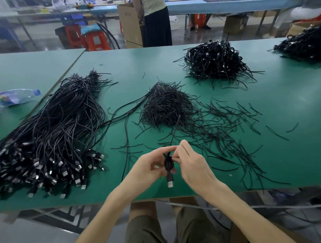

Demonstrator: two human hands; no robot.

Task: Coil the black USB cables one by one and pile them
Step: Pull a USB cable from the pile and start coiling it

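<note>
One cable in hand, held just over the near edge of the green table [271,161]. My left hand [149,167] has its fingers curled round the coiled cable [168,163], and the USB plug [170,183] hangs out below. My right hand [191,164] pinches at the top of the coil, where a thin black tie [166,155] looks crossed over the loops; can't tell how many twists are on it. A thin strand [174,133] runs from the fingers toward the tie heap [166,106]; can't tell if it's tie or cable tail. My read: coil is made and I'm at the binding step. Next move needs the left grip firm so the loops don't spring while the right twists the tie tight. After that the coil goes to the pile of coiled cables [216,61], far side and to the right, well apart from the hands, so it's a long reach. The next cable comes from the loose cable bundle [58,123] on the left, plugs toward me. Lots left there.
</note>
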